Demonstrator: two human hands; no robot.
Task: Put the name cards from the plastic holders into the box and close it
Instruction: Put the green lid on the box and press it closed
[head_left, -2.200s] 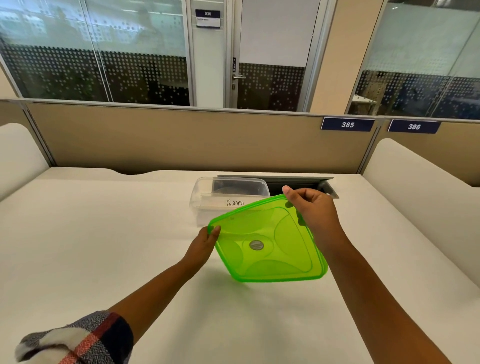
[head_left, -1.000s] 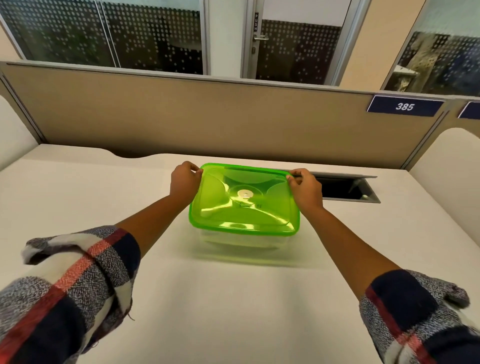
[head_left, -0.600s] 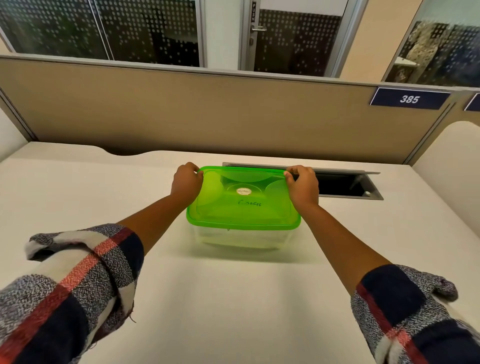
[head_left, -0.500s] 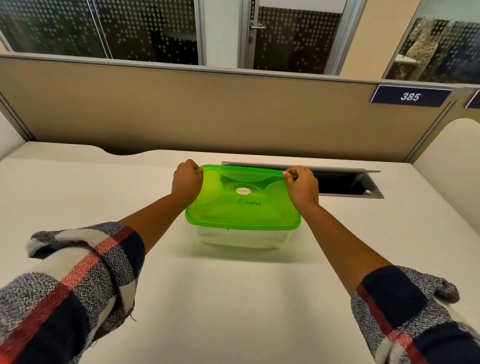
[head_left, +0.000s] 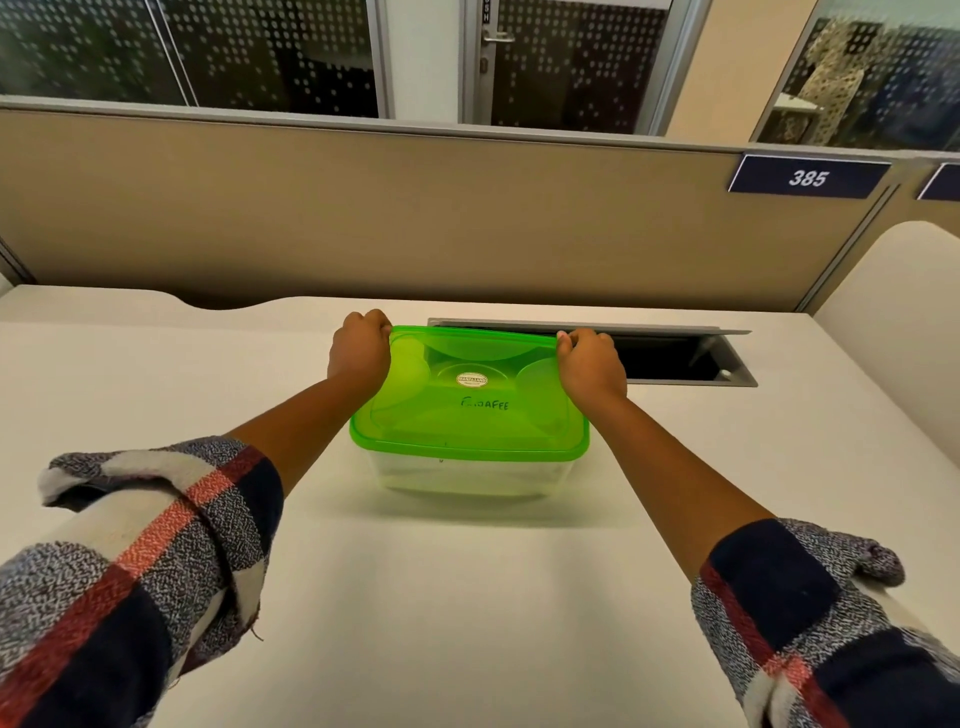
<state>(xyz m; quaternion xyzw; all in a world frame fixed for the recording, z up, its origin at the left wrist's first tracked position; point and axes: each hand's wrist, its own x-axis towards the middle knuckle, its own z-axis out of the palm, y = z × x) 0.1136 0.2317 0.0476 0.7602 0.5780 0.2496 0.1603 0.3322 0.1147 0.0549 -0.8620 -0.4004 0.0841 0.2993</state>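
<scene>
Green lid (head_left: 470, 415) sits on the clear box (head_left: 467, 475) on the worktop (head_left: 467, 597); my left hand (head_left: 359, 353) and right hand (head_left: 591, 364) grip its far corners.

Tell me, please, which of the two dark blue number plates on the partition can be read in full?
The left-hand plate, reading 385, shows whole. The other plate, further right, is cut off by the picture's edge, so its number is out of view.

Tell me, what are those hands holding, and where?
The green lid on the box: left hand at its far left corner, right hand at its far right corner.
</scene>
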